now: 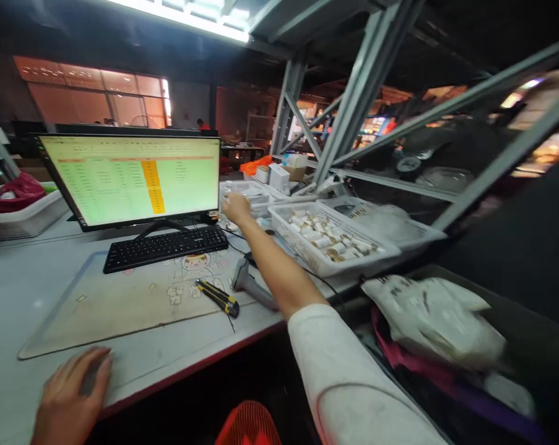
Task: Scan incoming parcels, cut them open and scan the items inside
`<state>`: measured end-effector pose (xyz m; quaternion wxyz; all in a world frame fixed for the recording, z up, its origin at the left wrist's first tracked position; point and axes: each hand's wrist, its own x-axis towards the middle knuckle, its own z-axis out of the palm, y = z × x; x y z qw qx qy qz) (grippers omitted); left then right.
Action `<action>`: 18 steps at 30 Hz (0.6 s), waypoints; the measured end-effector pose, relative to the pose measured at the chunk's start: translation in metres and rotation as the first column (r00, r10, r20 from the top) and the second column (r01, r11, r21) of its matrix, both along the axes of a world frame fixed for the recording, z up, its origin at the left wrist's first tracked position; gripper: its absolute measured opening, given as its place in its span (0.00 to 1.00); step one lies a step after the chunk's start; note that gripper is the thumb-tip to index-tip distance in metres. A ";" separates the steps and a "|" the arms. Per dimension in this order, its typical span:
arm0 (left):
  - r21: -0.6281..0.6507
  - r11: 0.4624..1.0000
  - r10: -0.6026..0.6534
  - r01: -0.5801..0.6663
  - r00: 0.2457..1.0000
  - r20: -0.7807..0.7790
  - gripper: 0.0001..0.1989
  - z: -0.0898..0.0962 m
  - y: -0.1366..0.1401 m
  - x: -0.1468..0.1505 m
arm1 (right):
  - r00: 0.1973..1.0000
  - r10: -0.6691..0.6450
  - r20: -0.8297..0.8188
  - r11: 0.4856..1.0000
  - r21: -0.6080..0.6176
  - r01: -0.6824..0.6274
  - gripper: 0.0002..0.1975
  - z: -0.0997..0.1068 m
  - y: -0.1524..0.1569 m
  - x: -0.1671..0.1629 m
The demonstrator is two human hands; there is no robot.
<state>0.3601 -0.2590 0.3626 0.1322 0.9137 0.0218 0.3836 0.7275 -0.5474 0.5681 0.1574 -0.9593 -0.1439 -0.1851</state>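
Note:
My right hand [236, 209] is stretched far forward, just past the right edge of the monitor [135, 179], at the near side of a small white basket [256, 193]. Its fingers are curled; something clear shows by the fingertips, too blurred to name. Low on the left, my left hand [73, 392] rests on the desk with thumb and fingers around a small dark shape that I cannot make out. Beneath my right forearm lies a grey handheld scanner [251, 283]. A black and yellow utility knife [218, 298] lies on the desk mat [121, 309].
A black keyboard [165, 247] sits below the monitor. Right of my arm stands a white basket [330, 266] of small white-and-tan rolls [314, 232]. Metal shelf posts [353, 93] rise behind it. Plastic bags [437, 315] are piled at the right, and a red stool [249, 423] shows below.

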 end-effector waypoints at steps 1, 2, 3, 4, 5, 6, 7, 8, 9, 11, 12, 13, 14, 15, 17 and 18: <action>0.010 0.994 -0.110 0.110 0.994 0.017 0.13 0.021 -0.015 0.010 | 0.992 0.035 0.120 0.996 0.079 -0.044 0.19 0.004 0.016 -0.021; 0.003 0.979 -0.204 0.204 0.979 0.026 0.13 0.043 -0.034 0.020 | 0.974 0.050 0.219 0.985 0.149 -0.084 0.19 0.007 0.033 -0.043; -0.015 0.959 -0.281 0.283 0.957 0.069 0.13 0.065 -0.056 0.031 | 0.956 0.066 0.285 0.974 0.190 -0.124 0.19 0.009 0.051 -0.064; -0.032 0.933 -0.354 0.359 0.928 0.117 0.13 0.085 -0.081 0.040 | 0.942 0.071 0.327 0.965 0.218 -0.148 0.20 0.011 0.069 -0.083; -0.038 0.907 -0.408 0.419 0.898 0.164 0.13 0.102 -0.105 0.046 | 0.927 0.081 0.367 0.960 0.221 -0.171 0.21 0.011 0.086 -0.101; -0.048 0.883 -0.451 0.467 0.873 0.186 0.12 0.115 -0.128 0.047 | 0.907 0.080 0.412 0.959 0.215 -0.182 0.21 0.010 0.099 -0.116; -0.084 0.867 -0.465 0.491 0.858 0.217 0.11 0.123 -0.148 0.043 | 0.896 0.051 0.441 0.964 0.211 -0.159 0.20 0.008 0.109 -0.130; -0.126 0.849 -0.477 0.514 0.846 0.238 0.09 0.129 -0.164 0.033 | 0.884 0.029 0.466 0.971 0.198 -0.136 0.21 0.005 0.115 -0.143; -0.165 0.824 -0.499 0.542 0.832 0.244 0.08 0.131 -0.175 0.019 | 0.875 0.010 0.484 0.978 0.180 -0.110 0.23 0.001 0.116 -0.155; -0.215 0.742 -0.598 0.636 0.771 0.218 0.05 0.131 -0.185 -0.015 | 0.866 0.001 0.500 0.988 0.133 -0.077 0.24 -0.009 0.109 -0.175; -0.221 0.683 -0.670 0.696 0.718 0.190 0.05 0.129 -0.186 -0.031 | 0.867 0.011 0.498 0.991 0.108 -0.075 0.23 -0.015 0.102 -0.184; -0.214 0.630 -0.730 0.746 0.663 0.166 0.04 0.126 -0.186 -0.044 | 0.871 0.027 0.490 0.993 0.084 -0.078 0.21 -0.022 0.095 -0.191; -0.199 0.601 -0.761 0.774 0.630 0.154 0.05 0.123 -0.184 -0.052 | 0.876 0.042 0.481 0.995 0.063 -0.082 0.19 -0.028 0.089 -0.197; -0.182 0.601 -0.762 0.778 0.627 0.161 0.05 0.120 -0.183 -0.055 | 0.881 0.056 0.470 0.995 0.046 -0.087 0.18 -0.035 0.085 -0.202; -0.178 0.669 -0.691 0.722 0.692 0.209 0.09 0.115 -0.181 -0.052 | 0.887 0.091 0.453 0.994 0.007 -0.106 0.17 -0.045 0.083 -0.210; -0.194 0.704 -0.644 0.683 0.729 0.232 0.11 0.113 -0.180 -0.049 | 0.887 0.113 0.447 0.993 -0.013 -0.121 0.18 -0.049 0.085 -0.213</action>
